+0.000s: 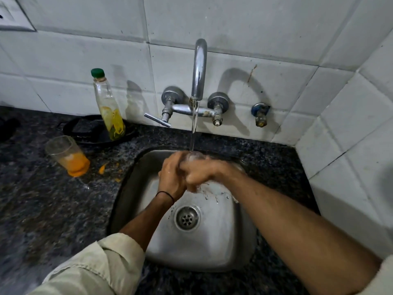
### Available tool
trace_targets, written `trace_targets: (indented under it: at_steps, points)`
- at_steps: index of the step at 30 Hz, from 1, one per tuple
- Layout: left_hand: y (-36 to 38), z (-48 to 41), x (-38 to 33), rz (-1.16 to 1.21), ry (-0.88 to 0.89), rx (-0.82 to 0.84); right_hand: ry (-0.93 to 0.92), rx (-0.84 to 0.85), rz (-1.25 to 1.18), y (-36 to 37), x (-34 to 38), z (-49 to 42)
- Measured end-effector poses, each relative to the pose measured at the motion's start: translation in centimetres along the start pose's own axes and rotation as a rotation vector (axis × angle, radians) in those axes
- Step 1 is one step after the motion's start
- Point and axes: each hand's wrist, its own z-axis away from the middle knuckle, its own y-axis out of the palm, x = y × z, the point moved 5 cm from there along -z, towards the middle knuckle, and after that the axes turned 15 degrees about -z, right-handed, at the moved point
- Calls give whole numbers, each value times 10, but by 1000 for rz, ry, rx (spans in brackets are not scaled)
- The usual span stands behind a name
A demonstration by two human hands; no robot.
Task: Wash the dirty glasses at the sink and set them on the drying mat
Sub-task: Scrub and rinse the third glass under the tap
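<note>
Over the steel sink, my left hand and my right hand are pressed together around a clear glass, which is mostly hidden by the fingers. Water runs from the tap straight onto the glass and splashes below my hands. A second glass, dirty with orange residue at its bottom, stands on the dark counter to the left of the sink.
A clear bottle with a green cap and yellow liquid stands on a black round object by the wall. Orange spills mark the granite counter. The drain lies below my hands. White tiled walls close the back and right.
</note>
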Motion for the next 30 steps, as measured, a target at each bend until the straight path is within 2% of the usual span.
trace_targets:
  at_steps: [1,3,4,5,6,7,8,10,12,13,14,16,18,20,22,24,25,28,30]
  points:
    - [0,2,4,-11,-40,-19,8,-21,-244,2,0,-5]
    - [-1,1,8,-64,-74,-67,35,-231,-713,12,5,-10]
    - [-3,0,8,-65,-72,-70,46,-428,-805,19,4,-10]
    - [-4,-1,8,-44,-58,-59,1,-607,-793,28,5,-6]
    - [-9,-2,6,-11,-27,-33,-83,-709,-732,37,6,2]
    - [-14,-2,5,31,20,-11,-210,-725,-699,43,5,8]
    - [-18,-4,7,80,45,35,-325,-663,-618,45,2,15]
    - [-15,-5,17,137,25,170,-460,-523,-218,32,-5,30]
    - [-4,-6,22,49,-9,282,-446,-339,264,13,-3,41]
    - [1,-7,20,-36,7,291,-424,-257,414,9,-3,39]
    - [2,-8,18,-100,17,273,-406,-207,497,9,-1,34]
    - [-3,-9,11,-59,25,240,-267,-234,408,11,-2,20]
    - [-11,-11,13,-136,38,209,-80,-245,155,20,-8,6]
    - [-14,-11,16,-270,48,233,-34,-179,-155,26,-2,1]
    - [-18,-11,14,-370,33,255,-109,-186,-818,32,6,6]
    - [-22,-14,6,-652,54,312,-166,-400,-1474,40,4,8]
    - [-23,-15,-2,-834,99,368,-100,-535,-1695,49,-2,7]
    - [-16,-16,-26,-1221,249,518,250,-891,-2117,85,-19,-7]
    - [-11,-13,-38,-1396,322,554,339,-912,-2255,99,-17,-19]
